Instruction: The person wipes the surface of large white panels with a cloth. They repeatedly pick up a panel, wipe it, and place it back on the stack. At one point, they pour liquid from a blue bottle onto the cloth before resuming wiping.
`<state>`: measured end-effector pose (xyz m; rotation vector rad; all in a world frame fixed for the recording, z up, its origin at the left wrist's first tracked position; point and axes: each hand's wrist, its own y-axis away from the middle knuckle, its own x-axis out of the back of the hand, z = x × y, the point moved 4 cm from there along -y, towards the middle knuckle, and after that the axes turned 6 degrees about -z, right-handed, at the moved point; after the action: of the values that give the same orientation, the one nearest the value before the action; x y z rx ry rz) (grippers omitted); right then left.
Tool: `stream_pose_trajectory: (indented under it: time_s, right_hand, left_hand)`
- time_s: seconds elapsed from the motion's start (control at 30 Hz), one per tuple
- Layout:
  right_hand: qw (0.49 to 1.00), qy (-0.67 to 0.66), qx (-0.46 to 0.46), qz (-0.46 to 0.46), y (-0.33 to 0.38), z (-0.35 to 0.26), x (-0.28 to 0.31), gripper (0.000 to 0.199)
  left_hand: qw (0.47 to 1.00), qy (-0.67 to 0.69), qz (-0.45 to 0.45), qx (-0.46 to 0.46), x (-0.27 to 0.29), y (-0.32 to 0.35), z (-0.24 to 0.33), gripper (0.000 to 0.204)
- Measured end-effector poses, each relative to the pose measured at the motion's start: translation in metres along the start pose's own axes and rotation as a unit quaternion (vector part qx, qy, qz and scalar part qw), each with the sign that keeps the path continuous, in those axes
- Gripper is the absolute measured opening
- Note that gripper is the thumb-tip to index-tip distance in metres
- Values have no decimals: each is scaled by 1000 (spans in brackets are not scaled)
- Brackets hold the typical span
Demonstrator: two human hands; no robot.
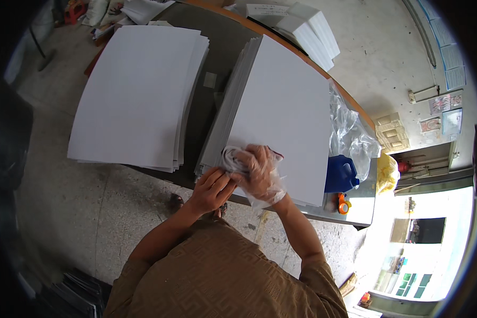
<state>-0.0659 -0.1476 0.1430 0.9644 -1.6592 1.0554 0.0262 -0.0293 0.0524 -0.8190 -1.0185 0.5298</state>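
My right hand [257, 172], in a clear plastic glove, is closed on a wadded grey-white cloth [232, 158]. It rests over the near left part of a tall stack of large white sheets [286, 100]. Just left of it is my bare left hand [213, 190], at the stack's near left corner. Its fingers are bent and pressed together close to the cloth, and what they pinch is hidden. A second stack of white sheets [135, 95] lies to the left, its edges slightly uneven.
Both stacks lie on a dark table [220, 63]. Right of the nearer stack are crumpled clear plastic [350, 127], a blue jug [341, 175] and an orange tape roll [344, 204]. White foam blocks [308, 32] stand at the far edge by the wall.
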Motion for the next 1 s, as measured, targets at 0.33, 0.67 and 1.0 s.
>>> stream_pose_trajectory:
  time_s: [0.33, 0.67, 1.0]
  right_hand:
    - [996, 57, -29, -67, -55, 61, -7, 59]
    - [975, 132, -171, -42, -260, 314, -15, 50]
    - [973, 125, -193, 32, -289, 387, -7, 51]
  left_hand:
    - [998, 40, 42, 14, -19, 9, -6, 27]
    - [999, -5, 19, 50, -17, 17, 2, 23]
    - [997, -22, -25, 75, -14, 19, 11, 21]
